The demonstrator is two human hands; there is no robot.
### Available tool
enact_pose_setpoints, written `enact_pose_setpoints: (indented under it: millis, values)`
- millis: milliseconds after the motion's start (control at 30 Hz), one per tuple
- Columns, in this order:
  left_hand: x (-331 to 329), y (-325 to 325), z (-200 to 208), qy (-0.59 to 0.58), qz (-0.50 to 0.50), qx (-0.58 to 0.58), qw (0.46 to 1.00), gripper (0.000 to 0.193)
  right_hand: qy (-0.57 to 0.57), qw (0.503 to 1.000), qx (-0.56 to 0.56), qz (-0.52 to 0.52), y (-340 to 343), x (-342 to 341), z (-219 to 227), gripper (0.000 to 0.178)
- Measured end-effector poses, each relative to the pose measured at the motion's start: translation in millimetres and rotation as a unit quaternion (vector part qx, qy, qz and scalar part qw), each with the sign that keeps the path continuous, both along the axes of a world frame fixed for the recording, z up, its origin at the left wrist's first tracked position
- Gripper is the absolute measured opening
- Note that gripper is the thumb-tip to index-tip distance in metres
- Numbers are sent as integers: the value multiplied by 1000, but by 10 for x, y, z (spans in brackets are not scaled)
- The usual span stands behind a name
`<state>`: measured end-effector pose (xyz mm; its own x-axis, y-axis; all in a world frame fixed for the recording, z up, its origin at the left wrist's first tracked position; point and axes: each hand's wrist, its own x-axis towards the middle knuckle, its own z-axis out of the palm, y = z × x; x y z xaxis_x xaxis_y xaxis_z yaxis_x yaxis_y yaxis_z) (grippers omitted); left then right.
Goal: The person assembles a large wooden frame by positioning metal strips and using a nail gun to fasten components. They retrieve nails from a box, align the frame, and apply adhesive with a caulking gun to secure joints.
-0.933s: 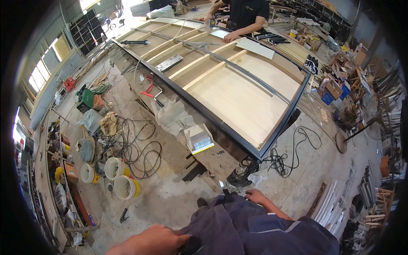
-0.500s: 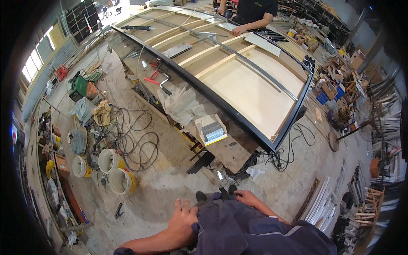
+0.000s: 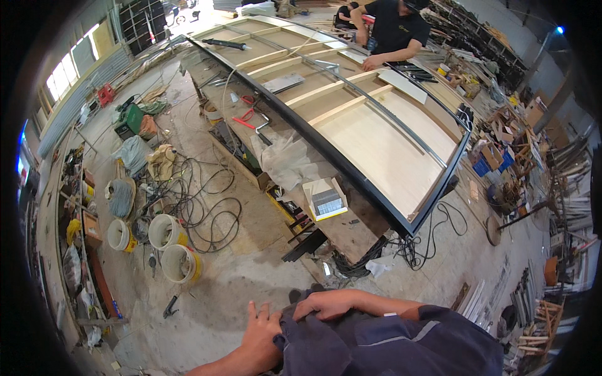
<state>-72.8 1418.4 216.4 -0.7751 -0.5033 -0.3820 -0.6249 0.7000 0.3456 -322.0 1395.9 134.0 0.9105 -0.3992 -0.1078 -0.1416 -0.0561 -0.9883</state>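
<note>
My right hand lies across the front of my dark blue jacket, its fingers curled at the cloth and closed on it. Just left of it is my left hand, with fingers stretched out and apart beside the jacket's edge; part of it is hidden by the cloth. Neither hand touches the large black-edged frame ahead, which has wooden slats and pale panels. An open white box of grey strips sits on the bench by that frame.
Buckets and tangled black cables lie on the floor at left, near a black clamp-like tool. A red-handled tool is on the bench. Across the frame, a co-worker leans over it. Metal lengths lie at right.
My right hand has moved left across my body onto the jacket front, close to my left hand. The view has shifted slightly. The co-worker has bent an arm up.
</note>
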Motion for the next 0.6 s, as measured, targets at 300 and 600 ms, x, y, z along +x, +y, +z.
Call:
enact_pose_setpoints:
  millis: [300, 600]
  values:
    - [-165, 213, 236, -57, 84, 57, 993, 46, -94, 994, 25, 53, -85, -168, -173, 44]
    - [125, 127, 1479, 358, 204, 116, 904, 45, -112, 993, 31, -13, -144, -576, -93, 40]
